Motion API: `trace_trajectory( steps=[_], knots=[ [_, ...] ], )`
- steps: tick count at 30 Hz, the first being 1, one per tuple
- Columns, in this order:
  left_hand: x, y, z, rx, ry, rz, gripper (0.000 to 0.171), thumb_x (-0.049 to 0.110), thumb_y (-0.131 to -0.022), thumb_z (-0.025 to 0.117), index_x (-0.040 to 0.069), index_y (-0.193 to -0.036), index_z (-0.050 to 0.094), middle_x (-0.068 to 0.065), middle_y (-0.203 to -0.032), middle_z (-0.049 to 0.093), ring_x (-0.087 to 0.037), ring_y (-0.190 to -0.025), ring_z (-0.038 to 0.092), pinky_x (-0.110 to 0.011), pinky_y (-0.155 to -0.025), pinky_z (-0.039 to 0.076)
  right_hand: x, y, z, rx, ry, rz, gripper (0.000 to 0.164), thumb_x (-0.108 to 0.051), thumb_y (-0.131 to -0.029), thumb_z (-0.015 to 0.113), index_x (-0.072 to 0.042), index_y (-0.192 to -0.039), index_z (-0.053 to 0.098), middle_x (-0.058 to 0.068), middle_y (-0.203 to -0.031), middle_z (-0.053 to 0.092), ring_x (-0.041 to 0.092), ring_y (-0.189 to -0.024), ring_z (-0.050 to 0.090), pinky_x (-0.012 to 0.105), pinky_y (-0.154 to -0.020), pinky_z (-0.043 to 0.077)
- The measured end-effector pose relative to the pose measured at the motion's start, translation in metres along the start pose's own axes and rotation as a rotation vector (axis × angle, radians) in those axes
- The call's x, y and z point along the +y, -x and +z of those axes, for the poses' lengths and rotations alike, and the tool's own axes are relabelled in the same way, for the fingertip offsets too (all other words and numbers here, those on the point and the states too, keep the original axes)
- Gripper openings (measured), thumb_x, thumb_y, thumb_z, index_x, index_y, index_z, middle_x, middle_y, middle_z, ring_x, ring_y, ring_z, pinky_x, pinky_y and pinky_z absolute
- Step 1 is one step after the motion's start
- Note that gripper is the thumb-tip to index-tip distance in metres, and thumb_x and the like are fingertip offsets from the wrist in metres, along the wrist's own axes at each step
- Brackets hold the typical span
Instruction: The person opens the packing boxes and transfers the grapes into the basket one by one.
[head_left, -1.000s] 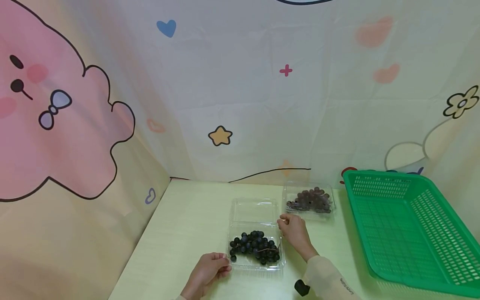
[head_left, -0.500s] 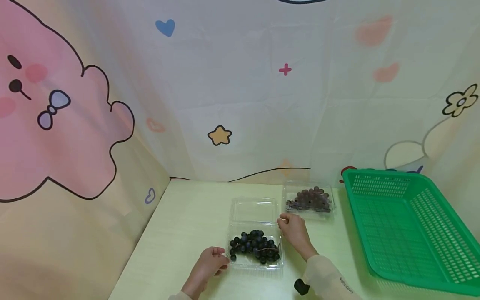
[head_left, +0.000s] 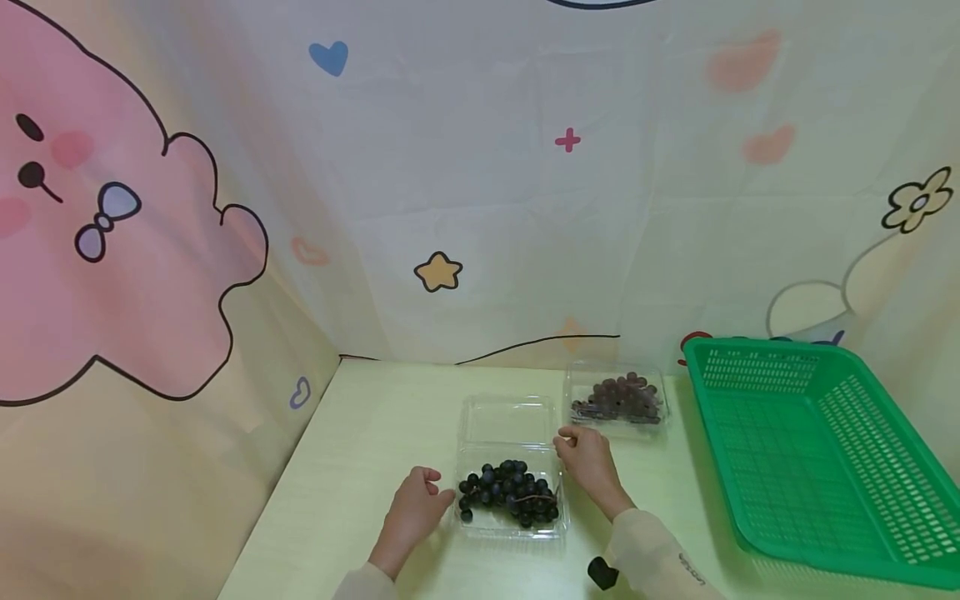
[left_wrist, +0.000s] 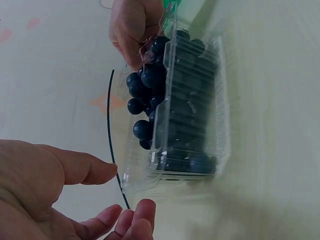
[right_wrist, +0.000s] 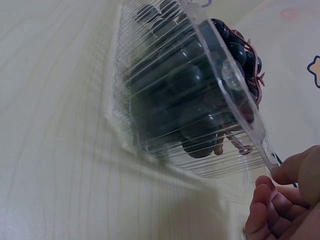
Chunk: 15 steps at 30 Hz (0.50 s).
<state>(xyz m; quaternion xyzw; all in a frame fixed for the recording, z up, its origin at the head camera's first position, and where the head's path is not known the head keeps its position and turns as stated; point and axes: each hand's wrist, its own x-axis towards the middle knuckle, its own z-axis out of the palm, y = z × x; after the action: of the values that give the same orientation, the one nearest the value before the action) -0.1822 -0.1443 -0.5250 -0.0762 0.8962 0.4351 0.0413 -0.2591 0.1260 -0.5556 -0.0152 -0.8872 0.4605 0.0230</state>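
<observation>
A clear plastic clamshell box [head_left: 498,525] stands with its lid [head_left: 510,421] flipped back on the far side. In its base lies a bunch of dark grapes [head_left: 510,492], piled above the rim in both wrist views. My right hand [head_left: 588,465] pinches the box's rim at the right side near the hinge, thumb and finger on the edge in the right wrist view. My left hand [head_left: 411,510] is beside the box's left side. In the left wrist view, its thumb and fingers [left_wrist: 144,212] are spread apart close to the box's corner, holding nothing.
Behind and to the right stands a second clear box holding reddish grapes [head_left: 622,398]. A green plastic basket [head_left: 810,467] takes up the table's right side. A printed cloth [head_left: 510,192] hangs behind the table [head_left: 352,467]. A small black object [head_left: 602,573] lies by the right sleeve.
My left hand has come off the box's front left edge and moved a little away along its left side, fingers parting. The right hand keeps its place on the rim.
</observation>
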Motion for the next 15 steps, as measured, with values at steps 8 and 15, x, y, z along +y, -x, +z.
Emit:
trace_trajectory(
  steps=[8, 15],
  knots=[
    [0.011, -0.01, -0.003, 0.028, -0.025, 0.039, 0.033, 0.014, -0.09, 0.07, -0.006, -0.116, 0.062, -0.016, -0.1, 0.061, -0.029, -0.09, 0.059, -0.047, -0.077, 0.051, 0.0, 0.0, -0.001, 0.002, 0.0, -0.005, 0.028, -0.008, -0.097, 0.064, 0.011, -0.116, 0.071, 0.009, -0.08, 0.073, 0.012, -0.062, 0.061, 0.029, -0.054, 0.048],
    [0.019, -0.016, 0.0, 0.026, -0.078, 0.032, 0.036, 0.013, -0.091, 0.067, -0.008, -0.12, 0.062, -0.018, -0.104, 0.063, -0.035, -0.096, 0.062, -0.052, -0.08, 0.053, 0.002, -0.001, -0.001, 0.007, 0.013, -0.02, 0.027, -0.008, -0.097, 0.065, 0.01, -0.115, 0.072, 0.01, -0.083, 0.074, 0.015, -0.067, 0.063, 0.031, -0.057, 0.05]
  ],
)
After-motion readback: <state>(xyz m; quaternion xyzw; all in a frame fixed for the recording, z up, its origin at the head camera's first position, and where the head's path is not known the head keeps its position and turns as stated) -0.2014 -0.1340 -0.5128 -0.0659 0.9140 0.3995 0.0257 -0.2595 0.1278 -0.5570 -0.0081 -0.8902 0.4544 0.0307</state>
